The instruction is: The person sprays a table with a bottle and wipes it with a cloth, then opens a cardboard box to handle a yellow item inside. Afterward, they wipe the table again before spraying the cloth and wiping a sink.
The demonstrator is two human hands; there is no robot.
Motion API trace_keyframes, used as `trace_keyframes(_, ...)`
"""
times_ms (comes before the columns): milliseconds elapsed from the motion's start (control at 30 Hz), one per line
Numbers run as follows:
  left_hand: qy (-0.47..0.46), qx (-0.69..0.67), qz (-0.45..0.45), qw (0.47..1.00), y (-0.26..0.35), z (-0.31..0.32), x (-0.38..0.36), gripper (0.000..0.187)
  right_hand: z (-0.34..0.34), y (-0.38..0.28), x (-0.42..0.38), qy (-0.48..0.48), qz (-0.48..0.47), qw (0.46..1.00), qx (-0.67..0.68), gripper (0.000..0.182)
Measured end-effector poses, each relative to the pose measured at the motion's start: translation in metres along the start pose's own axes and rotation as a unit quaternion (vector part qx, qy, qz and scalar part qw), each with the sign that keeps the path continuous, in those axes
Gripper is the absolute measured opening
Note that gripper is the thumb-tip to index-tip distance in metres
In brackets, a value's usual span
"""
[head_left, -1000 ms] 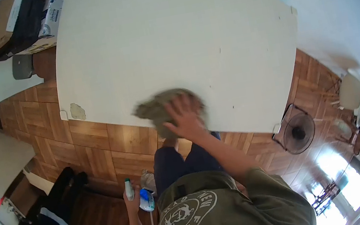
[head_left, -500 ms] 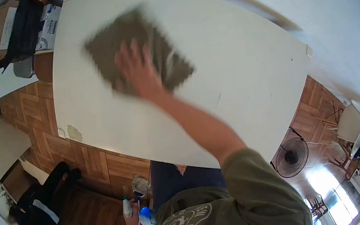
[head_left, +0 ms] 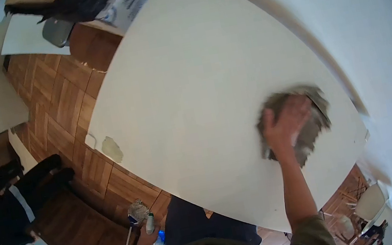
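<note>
My right hand [head_left: 288,119] lies flat on a grey-brown cloth [head_left: 309,142] with jagged edges, fingers stretched and thumb apart. The cloth is bunched and blurred under it, on the right part of the white tabletop [head_left: 190,87]. Low by my left leg, my left hand [head_left: 146,237] is closed around a spray bottle with a white and green top [head_left: 150,224]. Blue shows in the bottle's body [head_left: 160,238], partly hidden by my fingers.
A pale wall [head_left: 345,17] runs along the table's far side. A chair [head_left: 93,43] and a printed box [head_left: 130,3] are at upper left. A mop-like head [head_left: 139,210] is near my left hand. A person in black [head_left: 7,213] is at left, by a dark wooden surface [head_left: 81,232].
My right hand and the cloth have moved from the table's upper left to its right side. The cloth is more crumpled. The camera view has turned; my left hand still holds the bottle.
</note>
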State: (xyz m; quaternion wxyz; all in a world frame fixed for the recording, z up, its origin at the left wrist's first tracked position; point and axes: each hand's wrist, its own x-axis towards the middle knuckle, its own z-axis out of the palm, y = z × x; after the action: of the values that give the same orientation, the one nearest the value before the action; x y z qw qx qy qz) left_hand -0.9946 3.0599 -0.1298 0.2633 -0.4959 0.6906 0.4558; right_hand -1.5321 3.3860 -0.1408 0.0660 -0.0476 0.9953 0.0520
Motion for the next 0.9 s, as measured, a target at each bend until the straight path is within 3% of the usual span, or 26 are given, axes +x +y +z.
trace_keyframes(67, 0.009, 0.007, 0.029, 1.0, -0.024, -0.004, 0.009, 0.036, -0.026, -0.08, 0.042, 0.048, -0.153, 0.982, 0.095, 0.087)
trace_keyframes(100, 0.012, -0.008, 0.023, 1.0, -0.022, -0.008, 0.008, 0.034, -0.027, -0.113, 0.075, 0.069, -0.163, 0.982, 0.07, 0.085)
trace_keyframes(233, 0.042, -0.062, 0.0, 0.997, -0.003, -0.037, 0.006, 0.033, -0.012, -0.224, 0.226, 0.231, -0.084, 0.969, 0.013, 0.076)
trace_keyframes(267, 0.062, -0.073, -0.008, 0.995, -0.01, -0.044, 0.003, 0.033, -0.015, -0.243, 0.253, 0.262, -0.077, 0.952, -0.142, 0.068)
trace_keyframes(367, 0.104, -0.088, -0.034, 0.99, -0.036, -0.045, -0.003, 0.039, -0.026, -0.271, 0.302, 0.239, -0.106, 0.951, -0.162, 0.067)
trace_keyframes(400, 0.144, -0.084, -0.044, 0.985, -0.046, -0.04, -0.004, 0.041, -0.027, -0.276, 0.3, 0.233, -0.134, 0.953, -0.138, 0.067)
trace_keyframes(467, 0.08, -0.059, -0.153, 0.983, -0.073, -0.039, -0.007, 0.044, -0.043, -0.29, 0.268, 0.238, -0.192, 0.947, -0.094, 0.067)
trace_keyframes(500, 0.093, -0.054, -0.159, 0.981, -0.07, -0.038, -0.013, 0.046, -0.052, -0.29, 0.242, 0.235, -0.217, 0.945, -0.071, 0.067)
trace_keyframes(633, 0.114, -0.079, -0.088, 0.986, -0.078, -0.022, -0.027, 0.05, -0.071, -0.294, 0.133, 0.183, -0.304, 0.935, -0.017, 0.066)
trace_keyframes(733, 0.151, -0.168, -0.098, 0.969, -0.071, -0.032, -0.027, 0.051, -0.075, -0.321, 0.074, 0.129, -0.349, 0.928, -0.015, 0.065)
trace_keyframes(900, 0.177, -0.185, -0.097, 0.962, -0.098, -0.009, -0.028, 0.05, -0.069, -0.331, 0.055, 0.115, -0.339, 0.933, -0.047, 0.065)
